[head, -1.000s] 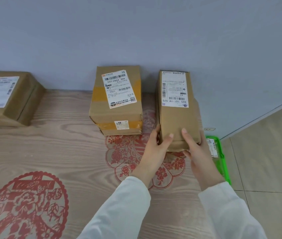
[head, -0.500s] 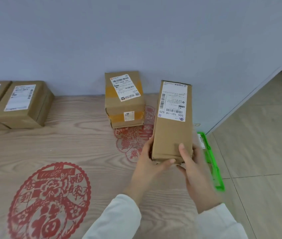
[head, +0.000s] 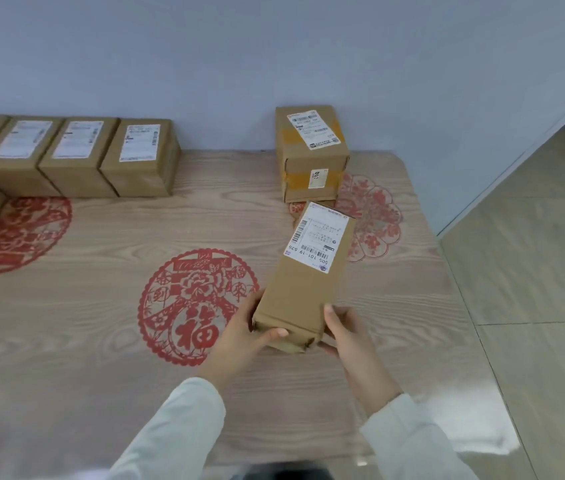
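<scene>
We hold the box (head: 303,292) between both hands, apparently raised off the table (head: 66,358). The left hand (head: 239,336) curls round its near left corner, thumb on the end flap. The right hand (head: 350,336) grips its near right edge. Support the near end from beneath, because the long far end will lever down.

The box is plain brown card, long and rectangular, with creased end flaps and a smooth white label (head: 317,242). Beyond the hands sits a taped stack (head: 312,157). Far left of them stands a row (head: 108,161).
</scene>
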